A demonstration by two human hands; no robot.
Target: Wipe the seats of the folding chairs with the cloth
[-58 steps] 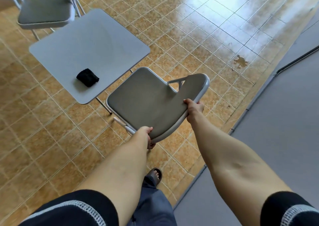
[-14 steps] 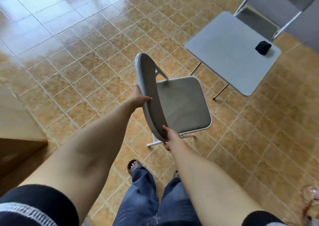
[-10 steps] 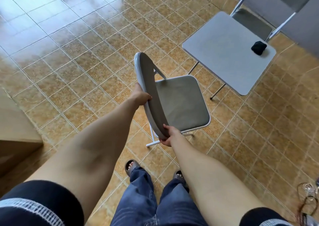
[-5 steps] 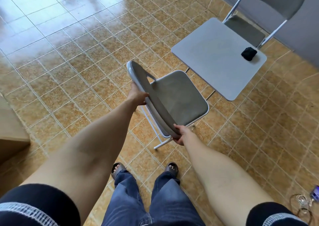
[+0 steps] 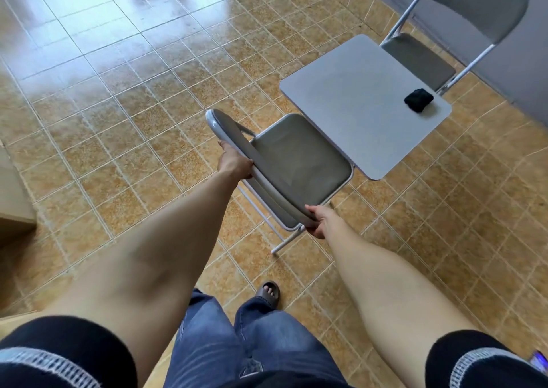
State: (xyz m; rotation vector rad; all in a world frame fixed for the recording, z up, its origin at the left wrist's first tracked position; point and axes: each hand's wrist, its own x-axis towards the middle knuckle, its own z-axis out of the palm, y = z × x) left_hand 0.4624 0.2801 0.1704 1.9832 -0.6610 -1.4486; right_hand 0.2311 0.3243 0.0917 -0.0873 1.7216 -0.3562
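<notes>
Chair being positioned: our left hand and right hand grip its backrest, seat beside worktop. Cloth lies untouched there; wiping apparently not yet begun, 2nd chair behind.

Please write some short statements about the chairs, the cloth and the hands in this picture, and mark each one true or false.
1. Both hands hold the backrest of the near chair. True: left hand, right hand.
2. The black cloth lies on the near chair's seat. False: it lies on the table.
3. A second chair stands behind the table. True.
4. The right hand has its grip on the cloth. False: it grips the backrest.
</notes>
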